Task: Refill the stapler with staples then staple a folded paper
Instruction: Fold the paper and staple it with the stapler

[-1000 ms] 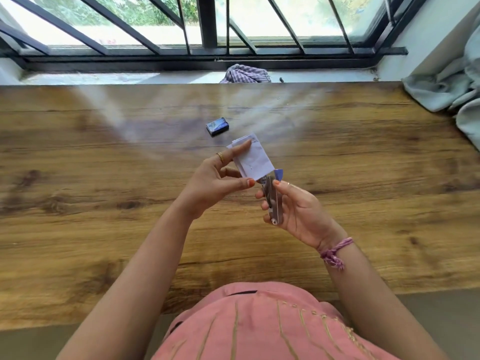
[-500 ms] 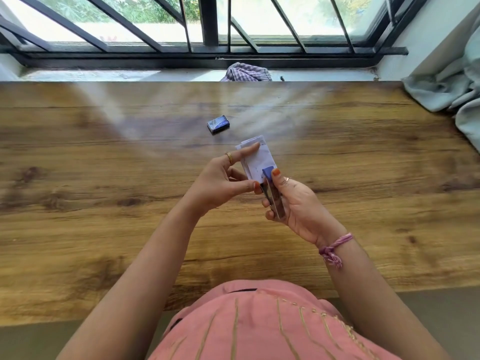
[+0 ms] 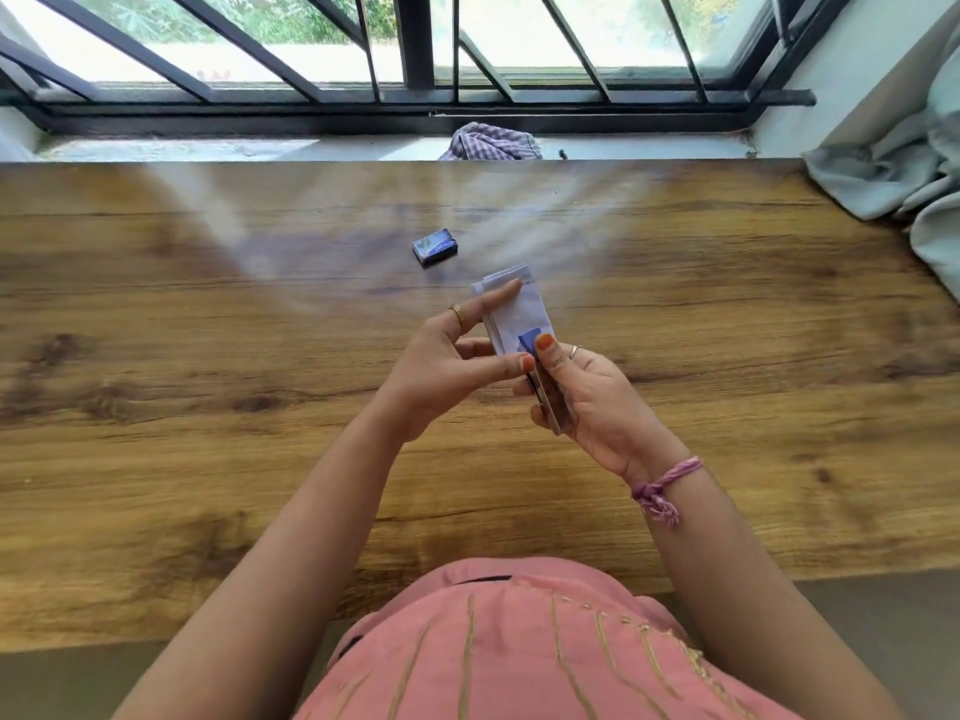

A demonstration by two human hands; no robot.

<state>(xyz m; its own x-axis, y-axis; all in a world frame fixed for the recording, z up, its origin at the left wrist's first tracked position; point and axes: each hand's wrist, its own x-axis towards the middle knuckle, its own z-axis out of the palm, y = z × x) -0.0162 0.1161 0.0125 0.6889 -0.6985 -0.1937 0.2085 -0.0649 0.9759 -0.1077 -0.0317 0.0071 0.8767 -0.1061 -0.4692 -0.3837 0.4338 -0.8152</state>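
Note:
Above the middle of the wooden table point(image 3: 208, 459), my left hand point(image 3: 441, 361) pinches a folded white paper point(image 3: 511, 314) between thumb and forefinger. My right hand point(image 3: 587, 397) grips a small stapler point(image 3: 550, 397) with a blue tip, its thumb pressing on top. The lower corner of the paper sits in the stapler's jaws. A small blue staple box point(image 3: 435, 246) lies on the table beyond my hands.
A checked cloth point(image 3: 491, 143) lies on the window sill behind the table. A grey curtain point(image 3: 909, 168) hangs over the table's far right corner. Black window bars run across the back.
The paper has turned more upright and its corner has slid deeper into the stapler. My right thumb has come down over the blue tip.

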